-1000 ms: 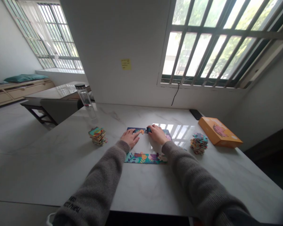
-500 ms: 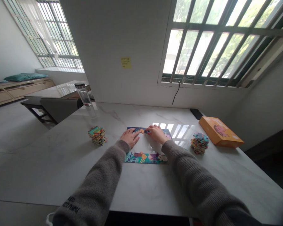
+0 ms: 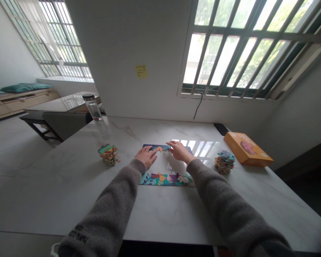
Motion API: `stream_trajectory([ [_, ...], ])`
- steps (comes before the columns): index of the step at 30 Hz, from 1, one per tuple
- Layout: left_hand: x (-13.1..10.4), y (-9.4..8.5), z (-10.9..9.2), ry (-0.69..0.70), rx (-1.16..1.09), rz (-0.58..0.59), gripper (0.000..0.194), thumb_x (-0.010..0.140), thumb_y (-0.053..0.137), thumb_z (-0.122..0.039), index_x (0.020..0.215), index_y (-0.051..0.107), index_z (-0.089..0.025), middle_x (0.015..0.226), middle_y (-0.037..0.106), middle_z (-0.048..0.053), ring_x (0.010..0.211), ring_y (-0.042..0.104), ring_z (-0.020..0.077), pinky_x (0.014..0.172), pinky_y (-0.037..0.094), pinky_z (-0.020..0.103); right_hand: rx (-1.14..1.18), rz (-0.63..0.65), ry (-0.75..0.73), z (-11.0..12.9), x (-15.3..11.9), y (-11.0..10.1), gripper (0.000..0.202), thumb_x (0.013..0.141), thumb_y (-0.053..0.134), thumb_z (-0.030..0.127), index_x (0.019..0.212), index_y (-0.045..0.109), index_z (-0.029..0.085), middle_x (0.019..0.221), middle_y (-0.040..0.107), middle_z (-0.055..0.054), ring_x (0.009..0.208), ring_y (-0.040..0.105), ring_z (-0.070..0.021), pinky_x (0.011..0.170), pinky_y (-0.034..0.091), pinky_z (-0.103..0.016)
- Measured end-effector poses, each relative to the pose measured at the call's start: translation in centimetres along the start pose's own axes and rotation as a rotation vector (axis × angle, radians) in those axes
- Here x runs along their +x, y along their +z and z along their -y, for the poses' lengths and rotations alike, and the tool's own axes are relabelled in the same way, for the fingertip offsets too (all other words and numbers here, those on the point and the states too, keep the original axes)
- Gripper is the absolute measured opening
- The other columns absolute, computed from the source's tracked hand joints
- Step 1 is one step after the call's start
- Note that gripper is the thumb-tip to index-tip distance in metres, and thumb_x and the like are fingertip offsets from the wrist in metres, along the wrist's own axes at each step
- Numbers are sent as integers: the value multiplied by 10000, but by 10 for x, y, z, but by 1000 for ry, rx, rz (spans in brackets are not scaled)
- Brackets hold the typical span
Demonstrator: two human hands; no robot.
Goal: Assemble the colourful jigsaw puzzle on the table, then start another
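Observation:
My left hand rests with its fingers spread on the left part of a jigsaw puzzle's dark blue top strip, close to a small orange figure on it. Above that strip's right half, my right hand hovers with thumb and forefinger apart, casting a shadow on the table. I make out nothing held between them. A colourful bottom strip of joined pieces, with green, purple and a white animal, lies nearer me. My hands and right sleeve cover the puzzle's sides in part.
A stack of puzzle pieces stands to the left, another stack to the right. Beyond the right stack are an orange box and a black phone. A glass bottle stands at the table's far left.
My right hand has lifted slightly from the top strip and moved a little right, its fingers parting. More of the strip shows beneath it. My left hand stays in place.

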State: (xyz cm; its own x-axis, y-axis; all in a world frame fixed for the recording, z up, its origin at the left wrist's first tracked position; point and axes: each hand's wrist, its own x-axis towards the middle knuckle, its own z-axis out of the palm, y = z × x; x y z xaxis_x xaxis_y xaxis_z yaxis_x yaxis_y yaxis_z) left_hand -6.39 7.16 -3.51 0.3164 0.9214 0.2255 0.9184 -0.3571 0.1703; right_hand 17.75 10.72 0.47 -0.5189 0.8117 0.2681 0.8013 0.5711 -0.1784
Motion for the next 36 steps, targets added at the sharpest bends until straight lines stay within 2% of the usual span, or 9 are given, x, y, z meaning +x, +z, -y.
stream_trajectory([
  [4,1,0,0,3,11,11,479,983,458,-432,1455,497,-361,1479,466,84,1357,407,289,1130,344,466,178,-125,20,-14,-26,-23,393,953,442,97,1283,643,173,1179,646,-131,1039,612,-219,934,484,-352],
  [10,1,1,2,23,16,-17,466,979,470,-410,1438,524,-345,1461,489,91,1348,428,291,1121,369,474,344,-181,58,-15,-101,-50,360,966,414,174,1199,687,203,1065,660,-98,817,625,-180,787,517,-322],
  [12,1,3,4,38,-9,-44,457,974,477,-396,1421,546,-332,1445,505,93,1339,440,290,1118,378,476,377,-211,98,-16,-127,-53,339,968,424,221,1177,691,205,1023,667,-89,779,619,-180,747,514,-315],
  [15,2,6,7,59,-59,-101,424,963,483,-376,1359,611,-293,1404,543,94,1309,470,288,1120,387,470,368,-263,187,-24,-162,-51,318,959,444,257,1143,697,198,1046,668,-101,825,633,-202,782,515,-333],
  [19,3,6,10,77,-134,-172,346,947,485,-337,1178,720,-231,1273,632,92,1211,545,269,1071,430,442,294,-248,283,-41,-193,-42,332,947,465,295,1193,670,204,1064,650,-104,764,626,-196,784,531,-345],
  [23,1,1,13,90,-191,-234,304,925,497,-302,1082,742,-215,1116,686,74,1084,597,253,987,458,433,222,-217,307,-51,-205,-31,366,909,508,298,1243,628,210,1154,620,-114,1039,628,-250,940,513,-372],
  [25,-1,-2,12,97,-196,-244,299,921,495,-293,1065,743,-210,1076,691,72,1043,605,250,960,462,427,203,-212,328,-54,-206,-27,381,901,496,279,1255,612,203,1167,612,-118,1084,614,-258,972,500,-387],
  [33,-4,-7,3,168,-196,-186,278,917,505,-272,1068,732,-216,1056,685,66,1016,610,245,926,465,407,204,-264,406,-56,-207,-25,523,787,594,238,1308,586,195,1060,548,-88,967,622,-229,926,516,-366],
  [36,-4,-7,2,197,-216,-186,263,910,512,-246,1047,734,-215,1037,687,68,993,617,238,916,472,398,273,-297,416,-52,-206,-31,368,808,591,291,1156,655,187,993,566,-82,867,622,-221,839,533,-363],
])
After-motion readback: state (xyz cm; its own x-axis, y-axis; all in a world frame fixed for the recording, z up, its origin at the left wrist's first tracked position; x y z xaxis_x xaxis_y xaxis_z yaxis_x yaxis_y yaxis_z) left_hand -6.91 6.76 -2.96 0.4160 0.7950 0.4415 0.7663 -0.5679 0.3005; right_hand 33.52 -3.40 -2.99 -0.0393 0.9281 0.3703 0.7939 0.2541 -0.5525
